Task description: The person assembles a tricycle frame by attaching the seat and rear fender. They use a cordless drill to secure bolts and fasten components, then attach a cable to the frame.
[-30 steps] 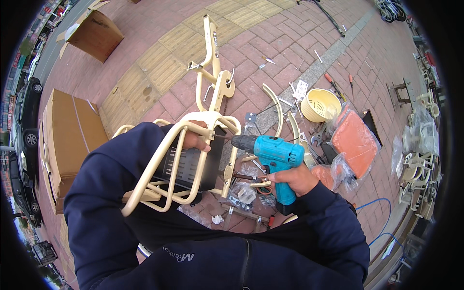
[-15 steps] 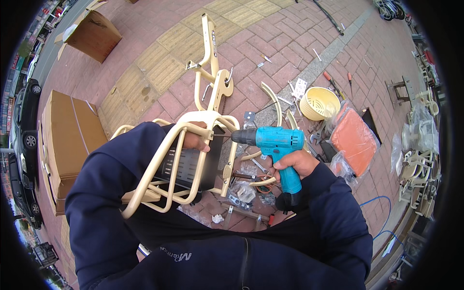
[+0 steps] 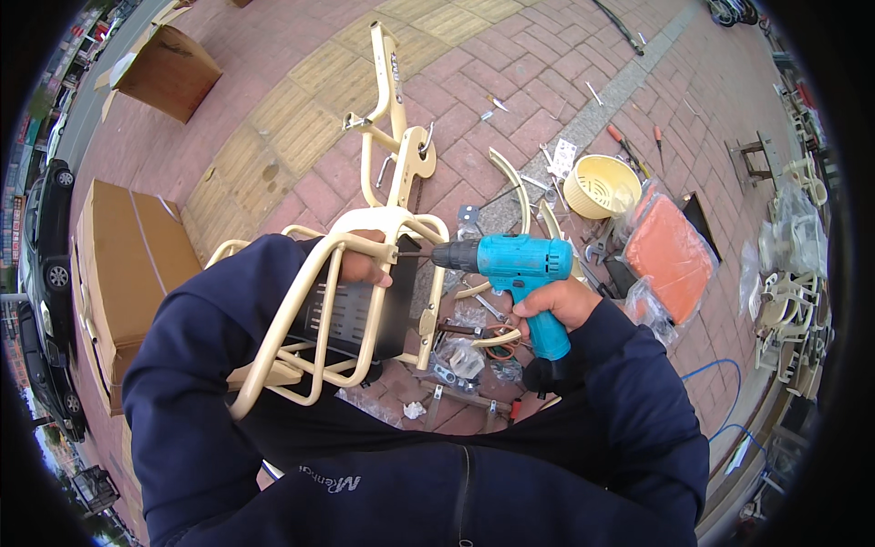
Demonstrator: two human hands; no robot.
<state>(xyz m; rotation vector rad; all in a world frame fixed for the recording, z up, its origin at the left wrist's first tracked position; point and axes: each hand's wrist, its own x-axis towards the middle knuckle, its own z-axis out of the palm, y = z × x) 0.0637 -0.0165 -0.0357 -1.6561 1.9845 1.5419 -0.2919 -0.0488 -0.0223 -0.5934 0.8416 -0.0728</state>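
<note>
My right hand is wrapped round the handle of a teal cordless drill, held level with its chuck to the left. The drill's thin bit runs to a joint on a cream tubular metal frame, which lies across my lap. My left hand reaches through the frame and grips it beside that joint; part of the hand is hidden behind the tubes. Beneath the tubes sits a black slotted box. A long cream arm with a bracket extends away from me at the far end of the frame.
On the brick paving to the right are a yellow perforated basket, an orange pad in plastic, wrenches, screwdrivers and curved cream strips. Cardboard boxes stand at the left. Wrapped cream parts are piled at the far right beside a blue hose.
The drill has shifted very slightly to the left and up, its bit still at the frame joint. Both hands keep their grip.
</note>
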